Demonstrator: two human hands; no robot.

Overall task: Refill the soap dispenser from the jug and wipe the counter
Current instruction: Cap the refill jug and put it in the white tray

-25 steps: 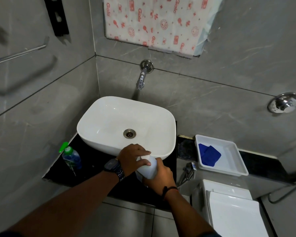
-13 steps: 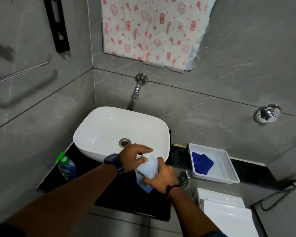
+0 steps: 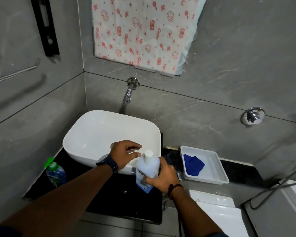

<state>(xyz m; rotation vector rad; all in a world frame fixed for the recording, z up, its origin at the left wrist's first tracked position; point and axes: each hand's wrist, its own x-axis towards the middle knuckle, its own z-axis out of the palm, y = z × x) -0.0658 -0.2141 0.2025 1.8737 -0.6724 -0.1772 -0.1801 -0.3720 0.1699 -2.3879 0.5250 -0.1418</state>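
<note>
On the black bench (image 3: 109, 199), front of the white basin (image 3: 99, 134): capped jug (image 3: 146, 170) upright, right hand (image 3: 162, 177) wrapped around its body. Left hand (image 3: 125, 151) just beside the cap, fingers (image 3: 135, 147) loosely spread, holding nothing. Green-topped dispenser (image 3: 55, 173) stands far left. White tray (image 3: 212, 168) with blue cloths (image 3: 193, 165) sits right.

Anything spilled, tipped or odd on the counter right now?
No spill shows on the dark counter. The jug stands capped, held by the right hand; the left hand hovers open beside the cap. The one oddity: patterned paper covers the wall panel above the tap.
</note>
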